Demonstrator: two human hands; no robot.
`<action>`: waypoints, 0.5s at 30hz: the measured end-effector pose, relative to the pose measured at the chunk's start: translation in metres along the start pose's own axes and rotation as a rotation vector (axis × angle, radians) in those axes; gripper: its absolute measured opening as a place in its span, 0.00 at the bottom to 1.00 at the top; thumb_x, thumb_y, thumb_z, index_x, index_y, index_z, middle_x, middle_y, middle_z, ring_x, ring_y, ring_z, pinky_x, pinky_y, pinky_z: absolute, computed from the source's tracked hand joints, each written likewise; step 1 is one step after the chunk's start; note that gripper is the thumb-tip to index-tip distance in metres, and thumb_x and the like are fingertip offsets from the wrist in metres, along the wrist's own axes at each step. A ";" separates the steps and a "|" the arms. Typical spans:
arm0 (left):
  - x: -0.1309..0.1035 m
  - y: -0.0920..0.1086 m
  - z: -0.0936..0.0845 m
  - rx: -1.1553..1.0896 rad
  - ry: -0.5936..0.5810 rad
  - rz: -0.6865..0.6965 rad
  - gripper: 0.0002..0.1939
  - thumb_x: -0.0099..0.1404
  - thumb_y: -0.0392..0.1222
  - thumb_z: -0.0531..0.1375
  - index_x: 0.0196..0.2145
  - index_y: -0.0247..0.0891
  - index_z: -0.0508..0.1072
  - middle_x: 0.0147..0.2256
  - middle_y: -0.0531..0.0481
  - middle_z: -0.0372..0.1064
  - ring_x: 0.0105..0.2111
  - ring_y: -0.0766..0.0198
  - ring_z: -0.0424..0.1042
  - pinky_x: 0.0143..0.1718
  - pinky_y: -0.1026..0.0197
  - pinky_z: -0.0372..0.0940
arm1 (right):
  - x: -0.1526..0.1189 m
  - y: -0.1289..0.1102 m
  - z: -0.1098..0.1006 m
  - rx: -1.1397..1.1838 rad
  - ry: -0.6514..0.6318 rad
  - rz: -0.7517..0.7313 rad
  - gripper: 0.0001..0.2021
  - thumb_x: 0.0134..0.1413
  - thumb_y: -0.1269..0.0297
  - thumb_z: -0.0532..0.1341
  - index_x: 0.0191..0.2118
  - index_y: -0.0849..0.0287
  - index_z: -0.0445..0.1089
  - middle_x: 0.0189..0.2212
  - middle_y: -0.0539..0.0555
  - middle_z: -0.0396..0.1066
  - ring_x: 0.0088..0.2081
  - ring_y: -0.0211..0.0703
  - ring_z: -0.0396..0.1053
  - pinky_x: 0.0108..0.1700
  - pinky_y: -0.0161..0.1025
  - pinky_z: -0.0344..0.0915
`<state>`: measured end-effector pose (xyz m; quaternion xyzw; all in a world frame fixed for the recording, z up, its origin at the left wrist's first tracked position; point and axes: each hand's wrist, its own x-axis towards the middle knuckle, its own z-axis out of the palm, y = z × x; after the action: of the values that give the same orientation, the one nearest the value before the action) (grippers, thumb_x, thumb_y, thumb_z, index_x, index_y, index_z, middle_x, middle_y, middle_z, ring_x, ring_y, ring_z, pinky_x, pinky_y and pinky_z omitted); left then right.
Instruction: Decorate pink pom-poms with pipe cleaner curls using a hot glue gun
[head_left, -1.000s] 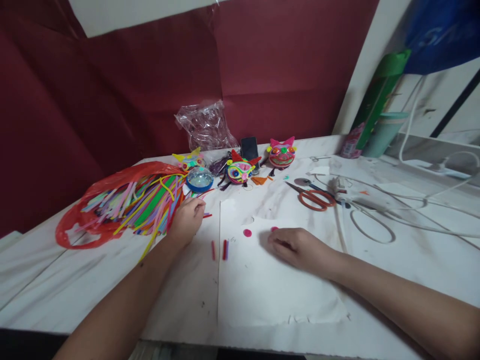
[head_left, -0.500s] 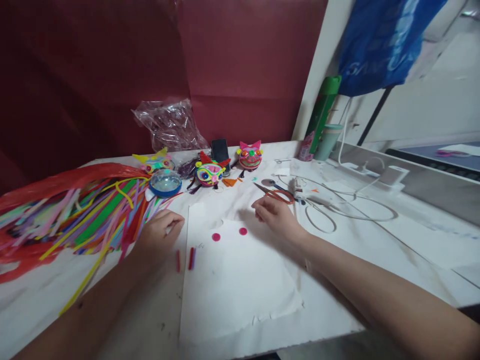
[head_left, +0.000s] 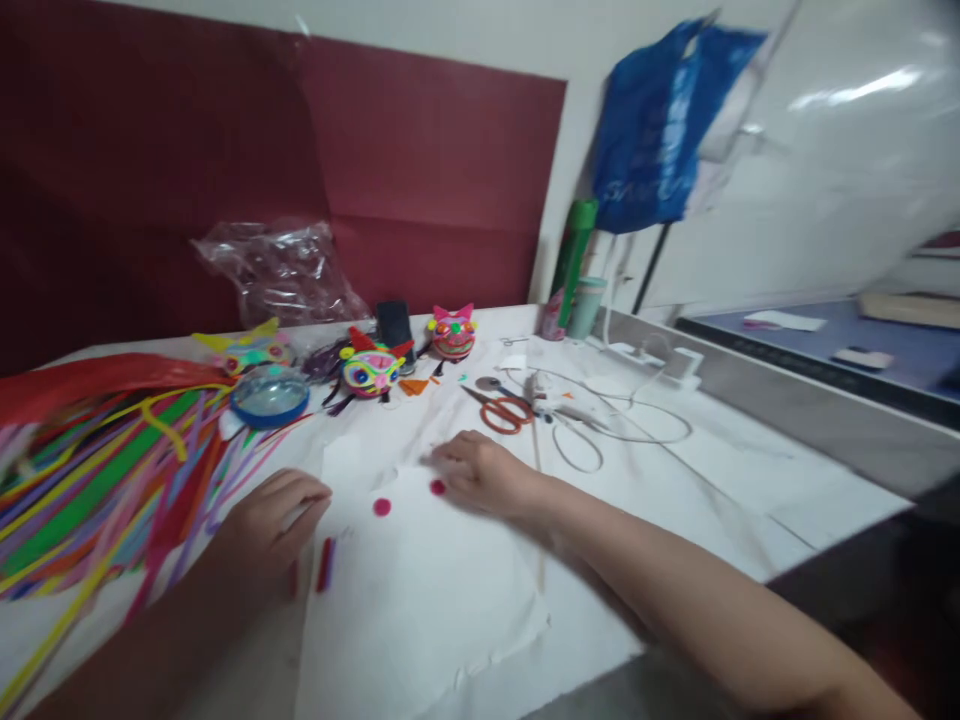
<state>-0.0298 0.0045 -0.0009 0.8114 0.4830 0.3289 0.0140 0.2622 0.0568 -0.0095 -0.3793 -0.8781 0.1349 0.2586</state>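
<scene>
Crimson discs, a left one (head_left: 382, 507) and a right one (head_left: 437, 488), lie flat and apart on white paper. Behind everything hangs a matte maroon backdrop (head_left: 435, 170), creased, against a pale wall. Marble-patterned, the surface (head_left: 675, 520) spreads below it. Glossy red plastic (head_left: 97, 385) lies at the left, with long, soft-looking strips (head_left: 112, 510) in green, yellow, purple and pink spilling over it. A blue bag (head_left: 652, 130) hangs at the right. The paper sheet (head_left: 420, 620) is thin, with a ragged near edge. The left hand (head_left: 277, 515) is loosely curled at the sheet's left edge, thumb near the fingers; the right hand (head_left: 480, 475) is curled just beside the right disc. I cannot tell how far either is closed or whether it pinches anything. Crinkled clear plastic (head_left: 277, 270) stands against the backdrop. A green cylinder (head_left: 575, 245) leans near a pale teal cup (head_left: 586, 310), whose contents cannot be seen. A round blue-rimmed container (head_left: 270, 395) shows a clear, shiny top. Three bright, rounded animal heads sit behind: yellow-eared (head_left: 244, 350), red-eared (head_left: 371, 375) and pink-eared (head_left: 452, 335). A dark phone (head_left: 394, 325) leans between the last two. Orange-handled scissors (head_left: 506, 415) lie near looped white cable (head_left: 585, 465). Short red and purple pieces (head_left: 325, 565) rest on the sheet; orange scraps (head_left: 413, 386) lie beyond.
</scene>
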 end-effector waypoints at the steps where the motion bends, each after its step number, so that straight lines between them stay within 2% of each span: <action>1: 0.000 0.000 0.000 -0.010 -0.008 -0.001 0.10 0.63 0.48 0.54 0.29 0.45 0.73 0.30 0.51 0.73 0.32 0.59 0.73 0.36 0.59 0.68 | 0.004 0.003 -0.010 -0.044 0.048 0.073 0.16 0.52 0.73 0.61 0.48 0.62 0.72 0.43 0.60 0.73 0.44 0.45 0.70 0.48 0.38 0.65; 3: 0.000 0.002 0.001 -0.040 -0.067 -0.046 0.12 0.64 0.49 0.53 0.29 0.45 0.73 0.30 0.52 0.73 0.33 0.58 0.74 0.35 0.60 0.68 | 0.012 0.016 -0.034 -0.120 0.150 0.240 0.14 0.57 0.71 0.58 0.49 0.60 0.71 0.45 0.57 0.74 0.43 0.42 0.71 0.47 0.35 0.65; 5: 0.000 0.004 0.004 -0.063 -0.105 -0.125 0.14 0.65 0.51 0.51 0.30 0.45 0.72 0.31 0.53 0.73 0.30 0.60 0.74 0.30 0.62 0.68 | 0.014 0.035 -0.062 -0.176 0.211 0.359 0.13 0.62 0.70 0.53 0.49 0.61 0.70 0.44 0.57 0.75 0.40 0.40 0.73 0.44 0.34 0.67; 7: 0.001 0.007 0.008 -0.070 -0.153 -0.126 0.15 0.66 0.52 0.50 0.30 0.44 0.72 0.30 0.54 0.73 0.29 0.61 0.74 0.28 0.64 0.67 | 0.009 0.058 -0.086 -0.246 0.241 0.469 0.12 0.63 0.69 0.53 0.47 0.62 0.71 0.41 0.58 0.76 0.41 0.44 0.73 0.43 0.38 0.67; 9: 0.002 0.013 0.011 -0.054 -0.268 -0.060 0.15 0.66 0.49 0.50 0.30 0.43 0.72 0.29 0.53 0.72 0.28 0.62 0.73 0.29 0.64 0.66 | -0.002 0.083 -0.103 -0.331 0.241 0.564 0.11 0.62 0.67 0.56 0.47 0.64 0.70 0.45 0.63 0.73 0.46 0.49 0.70 0.48 0.43 0.65; 10: 0.003 0.018 0.012 -0.040 -0.349 -0.017 0.14 0.66 0.48 0.50 0.30 0.42 0.72 0.29 0.53 0.72 0.28 0.63 0.72 0.30 0.64 0.66 | -0.008 0.094 -0.106 -0.366 0.219 0.603 0.12 0.62 0.66 0.57 0.48 0.64 0.70 0.47 0.63 0.71 0.48 0.50 0.69 0.50 0.46 0.65; 12: 0.002 0.032 0.014 -0.008 -0.513 0.084 0.11 0.65 0.44 0.51 0.33 0.41 0.72 0.33 0.51 0.73 0.32 0.62 0.72 0.35 0.63 0.66 | -0.020 0.115 -0.107 -0.415 0.127 0.654 0.13 0.62 0.61 0.59 0.50 0.61 0.68 0.50 0.58 0.68 0.48 0.47 0.69 0.49 0.50 0.67; 14: -0.001 0.052 0.016 0.005 -0.588 0.179 0.10 0.64 0.41 0.52 0.37 0.39 0.72 0.39 0.47 0.73 0.41 0.57 0.72 0.44 0.58 0.65 | -0.029 0.131 -0.100 -0.446 0.028 0.678 0.14 0.62 0.60 0.59 0.50 0.60 0.67 0.49 0.57 0.68 0.46 0.46 0.70 0.47 0.50 0.68; 15: -0.004 0.063 0.018 0.009 -0.616 0.183 0.10 0.63 0.40 0.53 0.39 0.38 0.72 0.41 0.45 0.73 0.42 0.57 0.71 0.45 0.57 0.65 | -0.032 0.137 -0.095 -0.462 -0.009 0.682 0.14 0.62 0.60 0.59 0.49 0.61 0.68 0.48 0.57 0.69 0.45 0.46 0.70 0.47 0.49 0.68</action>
<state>0.0279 -0.0269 0.0049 0.9130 0.3824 0.0657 0.1263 0.4153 0.1293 -0.0010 -0.6961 -0.7103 0.0136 0.1034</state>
